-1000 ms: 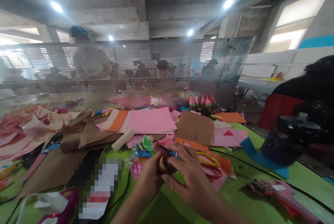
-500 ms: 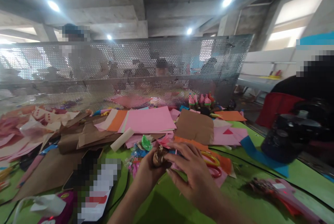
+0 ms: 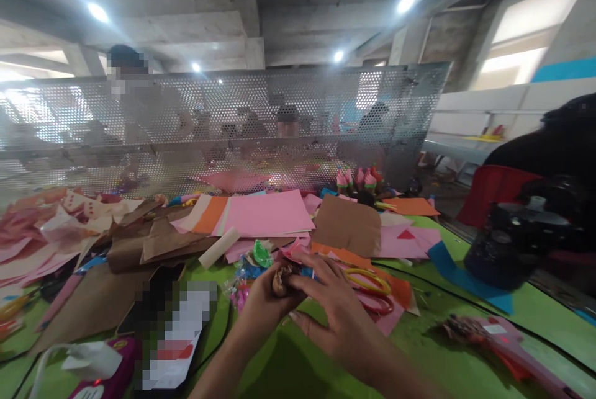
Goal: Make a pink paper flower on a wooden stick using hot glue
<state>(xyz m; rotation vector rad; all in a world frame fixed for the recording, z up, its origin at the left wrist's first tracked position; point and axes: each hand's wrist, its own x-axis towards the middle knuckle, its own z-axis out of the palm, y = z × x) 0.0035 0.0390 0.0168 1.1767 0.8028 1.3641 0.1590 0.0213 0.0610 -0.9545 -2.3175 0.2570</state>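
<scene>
A small brown crumpled piece [image 3: 280, 281] sits above the bench [image 3: 442, 358], clasped in the left hand [image 3: 263, 301], while the right hand [image 3: 331, 300] bends its fingers over the near right side, thumb apart (whether those fingers grip it, I cannot tell). Bare green surface lies below the hands, between the forearms, and stretches right as far as a pink tool [image 3: 505, 336] with a dark, clotted end. The bench's right edge slants from beyond the papers down toward the lower right, a black cable [image 3: 465, 295] running roughly along it. Leftward there is less room: a phone with a lit screen [image 3: 174, 349], a dark phone [image 3: 156, 293] and a purple power strip [image 3: 123, 365] with a white plug [image 3: 93, 360] crowd that side. Just beyond the left hand are bits of clear wrapping and a green bundle [image 3: 262, 254]; right beside the right hand lie scissors [image 3: 388, 288] with yellow and red loops, on orange and pink paper. Farther out, a cream roll [image 3: 218, 249], a brown sheet [image 3: 347, 226] and pink sheets [image 3: 270, 213] block the way forward, backed by a perforated metal screen [image 3: 223, 107]. A blue strip [image 3: 470, 281] reaches the right edge.
</scene>
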